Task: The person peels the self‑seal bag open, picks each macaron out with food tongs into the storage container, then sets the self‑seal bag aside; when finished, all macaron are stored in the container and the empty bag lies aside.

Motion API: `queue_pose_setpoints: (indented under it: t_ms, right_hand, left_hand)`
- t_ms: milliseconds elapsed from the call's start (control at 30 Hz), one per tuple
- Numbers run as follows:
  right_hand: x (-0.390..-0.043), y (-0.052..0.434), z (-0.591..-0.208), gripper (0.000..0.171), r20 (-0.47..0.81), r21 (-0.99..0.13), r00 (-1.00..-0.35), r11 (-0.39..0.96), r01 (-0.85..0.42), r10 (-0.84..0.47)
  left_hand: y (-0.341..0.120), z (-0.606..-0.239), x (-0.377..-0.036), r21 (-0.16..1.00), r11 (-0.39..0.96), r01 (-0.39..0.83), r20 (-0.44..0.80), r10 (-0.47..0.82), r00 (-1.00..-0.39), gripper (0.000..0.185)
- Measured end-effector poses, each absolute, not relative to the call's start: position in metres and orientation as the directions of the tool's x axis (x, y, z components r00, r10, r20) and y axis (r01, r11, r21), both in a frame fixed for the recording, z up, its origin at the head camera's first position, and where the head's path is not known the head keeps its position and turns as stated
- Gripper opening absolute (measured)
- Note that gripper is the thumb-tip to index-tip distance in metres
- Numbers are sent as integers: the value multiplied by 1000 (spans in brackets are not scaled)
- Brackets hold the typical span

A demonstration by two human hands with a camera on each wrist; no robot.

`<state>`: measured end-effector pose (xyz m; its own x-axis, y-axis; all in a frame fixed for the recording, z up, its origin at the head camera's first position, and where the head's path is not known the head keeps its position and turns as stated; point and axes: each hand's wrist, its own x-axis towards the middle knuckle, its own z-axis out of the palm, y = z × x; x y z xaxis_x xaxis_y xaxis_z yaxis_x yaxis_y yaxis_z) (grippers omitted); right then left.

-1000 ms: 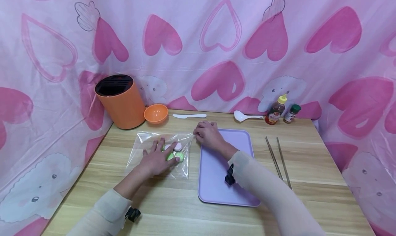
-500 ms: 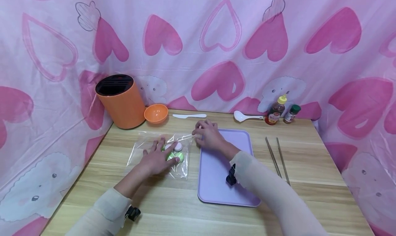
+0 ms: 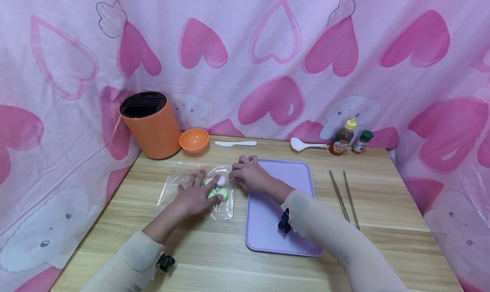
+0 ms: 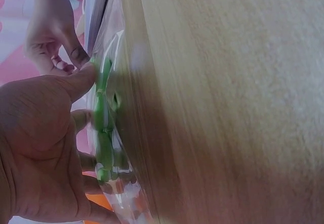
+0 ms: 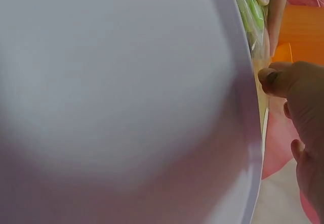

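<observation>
A clear plastic bag [image 3: 172,190] lies flat on the wooden table, with several small round pieces [image 3: 223,194] in pale green and white inside. My left hand [image 3: 191,200] rests on it with fingers spread and fairly straight, partly covering the pieces. In the left wrist view, green pieces [image 4: 105,148] show through the film under the fingertips. At the bag's upper right edge my right hand [image 3: 250,176] has its fingers curled, thumb and forefinger together on the film. The right wrist view shows that pinch by the bag, beside a lilac tray [image 5: 126,72]; the exact grip is partly hidden.
Behind the bag stand an orange knife block [image 3: 155,132], an orange bowl [image 3: 194,141] and a white knife [image 3: 235,143]. Farther right are a white ladle [image 3: 298,144], a sauce bottle [image 3: 342,140] and a green-capped jar [image 3: 362,141]. Metal tongs or sticks [image 3: 339,195] lie right of the tray.
My right hand has shifted left and slightly nearer, from the bag's far right corner along its edge. The left hand stays in place on the bag.
</observation>
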<state>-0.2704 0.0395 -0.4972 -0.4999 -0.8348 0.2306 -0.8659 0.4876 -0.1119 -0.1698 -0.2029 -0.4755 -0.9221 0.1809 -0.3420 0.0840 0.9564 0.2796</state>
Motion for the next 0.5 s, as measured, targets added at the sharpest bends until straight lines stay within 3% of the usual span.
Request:
queue_pose_setpoints:
  t_ms: [200, 400, 500]
  right_hand:
    - [-268, 47, -497, 9, 224, -64, -490, 489, -870, -842]
    - [-269, 67, -501, 23, 222, -68, -493, 491, -868, -841]
    - [-268, 70, -502, 22, 232, -76, -483, 480, -874, -844]
  left_hand:
    - [-203, -478, -170, 281, 956, 82, -344, 180, -922, 78]
    - [-203, -478, -173, 283, 957, 59, -379, 168, -910, 79]
    - [-203, -479, -173, 284, 957, 63, -375, 171, -911, 79]
